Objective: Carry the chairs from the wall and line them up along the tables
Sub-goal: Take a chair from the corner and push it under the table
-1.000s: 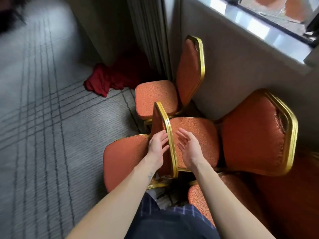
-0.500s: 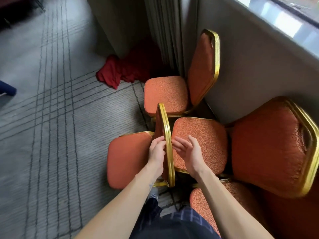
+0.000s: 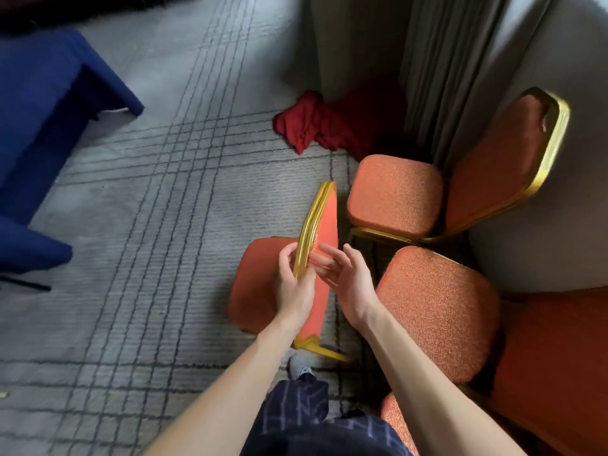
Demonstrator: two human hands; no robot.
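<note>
Grey striped carpet (image 3: 131,225); gold-framed orange padded chair (image 3: 324,222) stands edge-on between the hands, backrest running straight away: left hand (image 3: 292,284) grips its rim, right hand (image 3: 345,278) loose and spread alongside.

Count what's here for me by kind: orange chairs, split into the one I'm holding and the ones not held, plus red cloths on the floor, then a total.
Held orange chair: 1
Orange chairs not held: 3, the nearest only partly in view
Red cloth: 1
Total: 5
</note>
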